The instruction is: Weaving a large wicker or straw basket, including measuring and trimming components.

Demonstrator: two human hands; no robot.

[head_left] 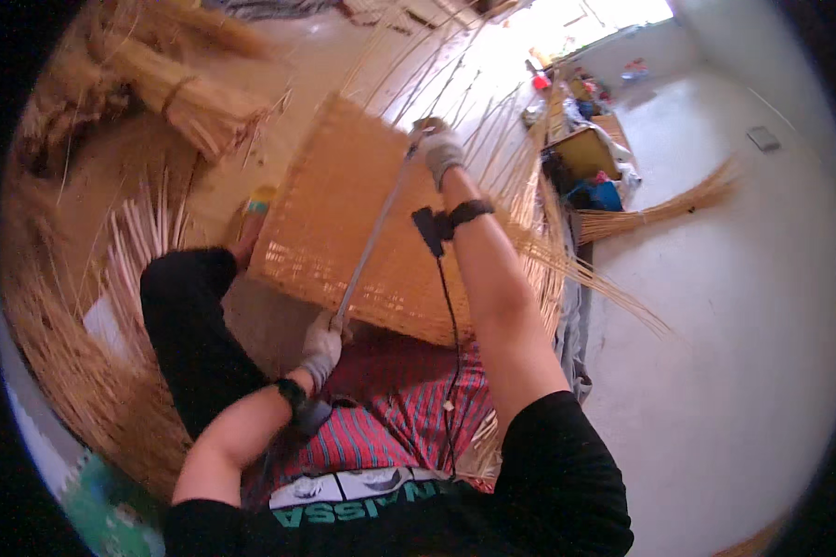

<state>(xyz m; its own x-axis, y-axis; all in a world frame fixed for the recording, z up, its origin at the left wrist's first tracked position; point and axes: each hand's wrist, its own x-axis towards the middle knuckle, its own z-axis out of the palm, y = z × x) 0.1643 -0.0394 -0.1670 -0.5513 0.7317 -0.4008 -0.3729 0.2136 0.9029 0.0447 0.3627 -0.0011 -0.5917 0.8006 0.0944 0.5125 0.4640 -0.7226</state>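
Observation:
A woven wicker panel [344, 204], tan and roughly rectangular, lies tilted in front of my lap. Across it runs a narrow grey tape measure [373, 236], pulled straight from the near edge to the far right edge. My left hand [321, 351], in a pale glove, is closed on the tape's near end at the panel's lower edge. At the far edge my right hand [440, 153], gloved too, grips the other end, with a small brownish piece at its fingertips that is too blurred to name. Long loose strands [492, 111] stick out beyond the panel's far and right sides.
Thick bundles of fibre [190, 102] lie at the far left, and a heap of thin stalks [93, 371] is nearer. On the right, a tied stalk bundle [664, 206] rests on the pale floor beside a cluttered box [585, 156]. Striped red cloth [390, 436] covers my lap.

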